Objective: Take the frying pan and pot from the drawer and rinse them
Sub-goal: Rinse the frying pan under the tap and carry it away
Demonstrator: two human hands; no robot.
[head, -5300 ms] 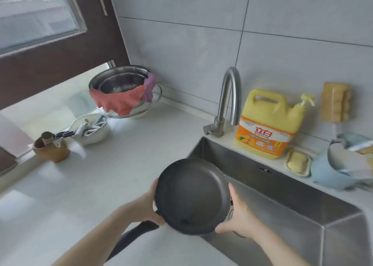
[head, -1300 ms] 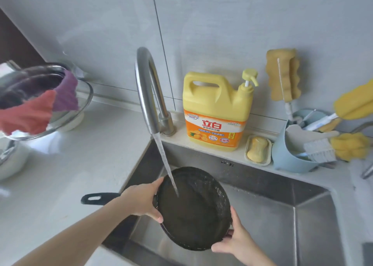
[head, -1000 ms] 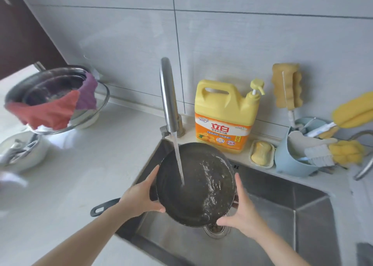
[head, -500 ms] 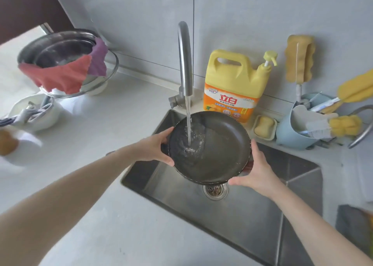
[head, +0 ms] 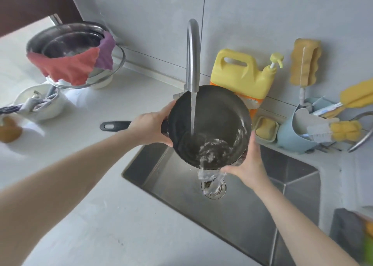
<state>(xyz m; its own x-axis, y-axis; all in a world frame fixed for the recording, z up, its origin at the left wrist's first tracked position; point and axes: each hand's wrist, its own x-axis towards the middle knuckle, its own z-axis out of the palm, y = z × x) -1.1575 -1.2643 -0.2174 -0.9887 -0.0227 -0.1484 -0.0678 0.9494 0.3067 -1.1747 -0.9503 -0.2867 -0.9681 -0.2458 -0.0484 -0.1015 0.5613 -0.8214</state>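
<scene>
A black frying pan (head: pixel 216 120) is held over the steel sink (head: pixel 292 187), tilted toward me. My left hand (head: pixel 152 127) grips its left rim where the black handle (head: pixel 114 126) joins it. My right hand (head: pixel 249 162) holds the lower right rim. Water runs from the curved faucet (head: pixel 192 49) into the pan and spills over its near edge toward the drain (head: pixel 214 187). No pot shows in the sink.
A yellow detergent jug (head: pixel 242 73) and a soap dish (head: pixel 266 129) stand behind the sink. A blue caddy (head: pixel 292 138) with brushes and sponges is at right. Steel bowls with red and purple cloths (head: pixel 74 63) and a white bowl (head: pixel 38 104) sit on the left counter.
I tilted the pan's near edge down, so the pooled water now pours out into the drain. Both hands keep their hold on the rim.
</scene>
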